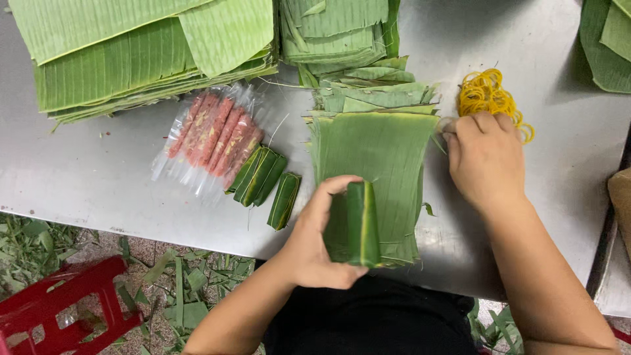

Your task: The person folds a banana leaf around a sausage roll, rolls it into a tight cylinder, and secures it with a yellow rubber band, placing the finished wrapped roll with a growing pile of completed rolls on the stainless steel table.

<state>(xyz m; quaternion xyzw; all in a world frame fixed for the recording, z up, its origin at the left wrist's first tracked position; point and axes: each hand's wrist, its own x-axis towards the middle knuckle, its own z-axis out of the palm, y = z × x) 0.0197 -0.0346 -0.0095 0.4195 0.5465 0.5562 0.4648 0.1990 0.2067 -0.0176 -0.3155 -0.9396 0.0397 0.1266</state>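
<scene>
My left hand (317, 240) is shut on a small leaf-wrapped roll (360, 223), held upright over the near end of a stack of cut banana leaves (381, 148). My right hand (484, 161) rests palm down at the stack's right edge, fingertips reaching into a pile of yellow rubber bands (485, 92); whether a band is pinched is hidden. Three finished leaf-wrapped rolls (266, 181) lie left of the stack. Beside them is a clear plastic pack of pink sausage sticks (213, 135).
The work sits on a steel table (98, 177). Large banana leaf stacks (131, 56) fill the far left, narrower strips (342, 33) the far middle, more leaves (608, 39) the far right. A red plastic stool (62, 309) and leaf scraps are on the floor.
</scene>
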